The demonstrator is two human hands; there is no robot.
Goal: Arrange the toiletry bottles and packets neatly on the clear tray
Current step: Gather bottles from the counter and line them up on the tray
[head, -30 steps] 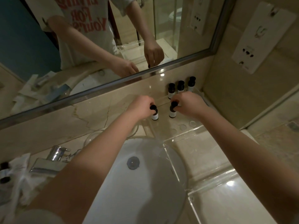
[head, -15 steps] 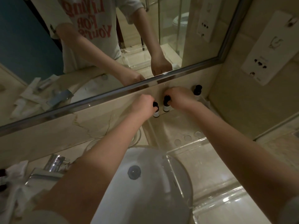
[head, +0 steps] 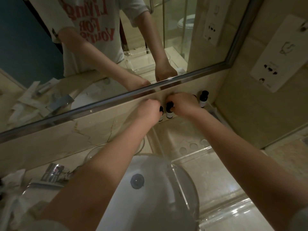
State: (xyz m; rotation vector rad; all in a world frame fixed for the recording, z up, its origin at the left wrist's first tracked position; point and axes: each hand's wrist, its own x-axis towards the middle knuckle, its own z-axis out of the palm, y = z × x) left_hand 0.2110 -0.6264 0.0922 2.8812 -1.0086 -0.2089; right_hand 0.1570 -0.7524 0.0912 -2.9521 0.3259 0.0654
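Packets: a loose heap of white packets (head: 11, 185) lies at the far left of the counter (head: 70, 135), well apart from the tray. None is on the tray yet, so by my reading that part of the task is not yet done.
Tap: a chrome tap (head: 51, 172) stands just right of the heap, behind the white basin (head: 150, 205).
Left hand: the left hand (head: 147, 112) has its grip closed round a small dark-capped bottle (head: 161, 112), mostly hidden, only cap and a strip of pale label showing. It is held by the top, probably so the base can be set down upright.
Right hand: the right hand (head: 182, 104) pinches the cap of a second bottle (head: 169, 110), upright at the back wall, just beside the first. Both look lined up into a row.
Standing bottle: a third bottle (head: 203, 100) stands free to the right of the right hand, near the corner; another is mostly hidden behind the hand.
Tray: the clear tray (head: 206, 149) runs along the counter right of the basin; the bottles stand at its far end, below the mirror (head: 116, 104).
Writing: bottle labels are too small to read. The mirrored shirt shows reversed red lettering, roughly "Living For Yours".
Wall plate: a white socket plate (head: 280, 64) carries a small symbol, unreadable.
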